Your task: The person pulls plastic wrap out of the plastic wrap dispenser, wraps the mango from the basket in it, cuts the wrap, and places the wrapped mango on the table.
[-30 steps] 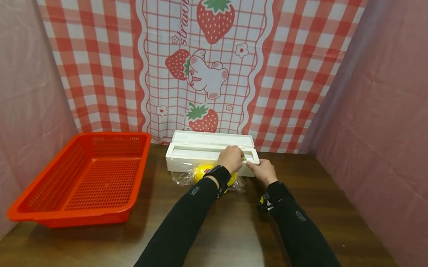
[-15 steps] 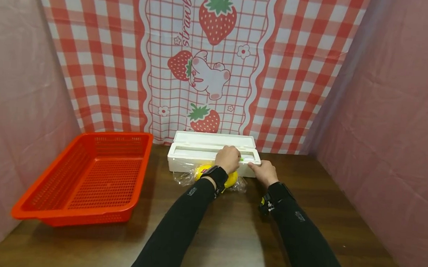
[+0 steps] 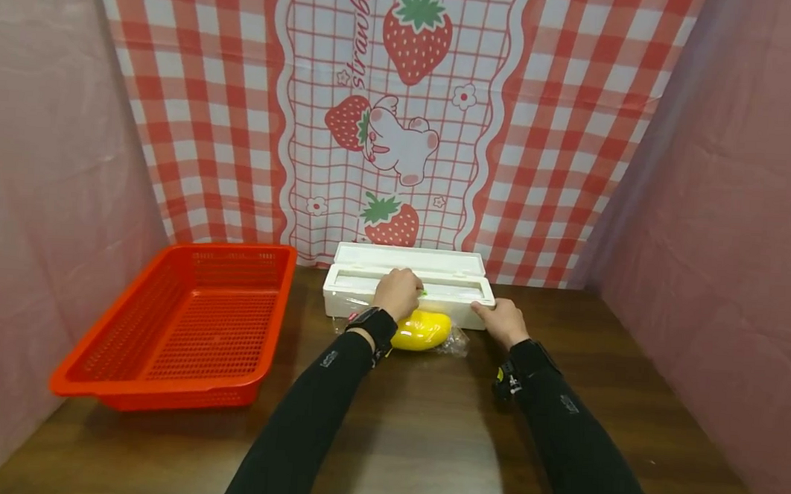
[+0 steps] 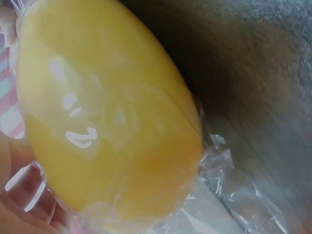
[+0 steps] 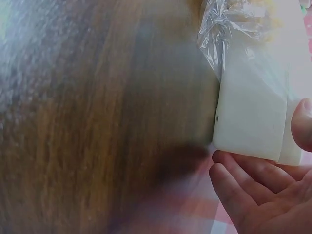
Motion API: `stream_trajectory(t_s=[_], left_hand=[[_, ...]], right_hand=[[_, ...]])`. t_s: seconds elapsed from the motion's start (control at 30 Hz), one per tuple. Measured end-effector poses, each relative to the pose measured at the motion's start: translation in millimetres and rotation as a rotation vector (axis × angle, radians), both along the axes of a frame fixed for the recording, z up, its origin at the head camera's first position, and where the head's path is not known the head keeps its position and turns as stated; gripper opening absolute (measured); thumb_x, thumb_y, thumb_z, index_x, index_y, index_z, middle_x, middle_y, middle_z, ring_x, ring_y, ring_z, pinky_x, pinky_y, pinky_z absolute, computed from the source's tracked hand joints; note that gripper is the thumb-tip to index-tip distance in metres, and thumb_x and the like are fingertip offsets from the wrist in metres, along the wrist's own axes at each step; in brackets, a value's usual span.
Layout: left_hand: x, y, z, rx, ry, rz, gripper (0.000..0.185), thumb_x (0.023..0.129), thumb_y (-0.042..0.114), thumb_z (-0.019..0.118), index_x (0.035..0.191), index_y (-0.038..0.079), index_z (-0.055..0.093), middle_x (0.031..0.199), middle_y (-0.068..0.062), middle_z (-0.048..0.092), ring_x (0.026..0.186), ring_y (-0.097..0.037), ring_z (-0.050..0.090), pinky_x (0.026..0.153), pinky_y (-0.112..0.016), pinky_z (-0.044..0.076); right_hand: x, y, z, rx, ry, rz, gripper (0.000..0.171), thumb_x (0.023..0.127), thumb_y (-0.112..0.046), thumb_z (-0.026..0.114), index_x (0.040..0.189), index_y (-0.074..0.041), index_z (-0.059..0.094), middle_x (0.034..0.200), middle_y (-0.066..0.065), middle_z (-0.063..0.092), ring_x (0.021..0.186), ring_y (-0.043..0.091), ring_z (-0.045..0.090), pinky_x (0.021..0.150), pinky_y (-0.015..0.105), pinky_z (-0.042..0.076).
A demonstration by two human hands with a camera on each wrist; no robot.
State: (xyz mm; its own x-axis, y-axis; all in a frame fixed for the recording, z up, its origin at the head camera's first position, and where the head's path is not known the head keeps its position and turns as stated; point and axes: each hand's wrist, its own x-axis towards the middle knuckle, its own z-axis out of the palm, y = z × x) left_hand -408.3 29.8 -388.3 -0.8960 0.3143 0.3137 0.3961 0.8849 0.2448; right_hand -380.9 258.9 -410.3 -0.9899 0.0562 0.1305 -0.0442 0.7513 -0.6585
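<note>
A white cling film dispenser (image 3: 446, 309) lies crosswise on the table, its lid (image 3: 408, 259) tipped back. Over its front edge my left hand (image 3: 398, 292) pinches a small green slide cutter (image 3: 423, 292), which the fingers mostly cover. My right hand (image 3: 502, 321) grips the dispenser's right end; in the right wrist view the thumb lies on top and the fingers (image 5: 258, 180) against the end. A yellow mango (image 3: 425, 330), under clear film, sits against the dispenser's front, below my left wrist. It fills much of the left wrist view, with crumpled film (image 4: 219, 165) at its end.
A red perforated plastic basket (image 3: 275, 300) stands on the left of the brown wooden table (image 3: 426, 428). A checked strawberry curtain (image 3: 562, 136) hangs right behind the dispenser. Pink cloth walls (image 3: 719, 219) close both sides.
My left hand has slid left along the dispenser with the green cutter, uncovering more of the mango. The right hand keeps its hold on the end. The head view has shifted slightly.
</note>
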Motion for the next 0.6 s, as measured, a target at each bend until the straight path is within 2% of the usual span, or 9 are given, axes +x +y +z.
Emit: stream_trajectory(t_s=[0.13, 0.17, 0.27, 0.37, 0.43, 0.6], left_hand=[[0.6, -0.4, -2.1, 0.025, -0.003, 0.002, 0.020, 0.098, 0.013, 0.066, 0.112, 0.017, 0.080, 0.111, -0.002, 0.075, 0.103, -0.026, 0.068, 0.093, -0.036, 0.053], [0.5, -0.7, -4.1, 0.032, 0.003, 0.001, 0.020, 0.099, 0.012, 0.066, 0.112, 0.017, 0.080, 0.110, -0.002, 0.076, 0.103, -0.026, 0.068, 0.093, -0.036, 0.053], [1.1, -1.9, -8.2, 0.048, 0.028, -0.001, 0.020, 0.099, 0.012, 0.065, 0.110, 0.017, 0.081, 0.107, -0.002, 0.076, 0.101, -0.027, 0.068, 0.093, -0.037, 0.053], [0.9, -2.5, -9.6, 0.044, 0.049, 0.000, 0.019, 0.098, 0.012, 0.066, 0.108, 0.017, 0.082, 0.106, -0.002, 0.076, 0.099, -0.027, 0.068, 0.093, -0.037, 0.053], [0.4, -1.9, -9.0, 0.039, 0.054, 0.005, 0.019, 0.098, 0.013, 0.066, 0.107, 0.018, 0.082, 0.105, -0.001, 0.076, 0.098, -0.026, 0.068, 0.092, -0.036, 0.053], [-2.0, -2.2, -7.2, 0.040, 0.050, 0.002, 0.020, 0.099, 0.014, 0.065, 0.108, 0.018, 0.082, 0.105, -0.001, 0.076, 0.098, -0.026, 0.068, 0.093, -0.036, 0.052]], right_hand=[[-2.7, 6.5, 1.1, -0.049, -0.062, 0.047, 0.044, 0.102, -0.033, 0.060, 0.106, 0.011, 0.061, 0.076, 0.009, 0.052, 0.067, 0.023, 0.049, 0.059, 0.031, 0.040], [-2.4, 7.3, 2.0, -0.071, -0.093, 0.065, 0.045, 0.103, -0.032, 0.059, 0.109, 0.013, 0.059, 0.079, 0.013, 0.055, 0.070, 0.026, 0.052, 0.062, 0.032, 0.044], [-3.4, 7.6, 7.7, -0.184, -0.220, 0.104, 0.055, 0.104, -0.034, 0.054, 0.129, 0.016, 0.048, 0.107, 0.025, 0.059, 0.090, 0.036, 0.060, 0.079, 0.041, 0.053], [-4.9, 1.0, 16.1, -0.243, -0.304, 0.090, 0.071, 0.105, -0.042, 0.048, 0.145, 0.015, 0.034, 0.142, 0.033, 0.044, 0.117, 0.046, 0.053, 0.098, 0.053, 0.048], [-6.8, -5.5, 19.0, -0.231, -0.316, 0.061, 0.081, 0.104, -0.050, 0.047, 0.152, 0.012, 0.026, 0.150, 0.033, 0.035, 0.124, 0.046, 0.048, 0.101, 0.054, 0.045], [-9.2, -20.4, 19.0, -0.088, -0.250, -0.018, 0.104, 0.097, -0.061, 0.053, 0.153, 0.016, 0.012, 0.155, 0.040, 0.023, 0.137, 0.053, 0.035, 0.110, 0.059, 0.035]])
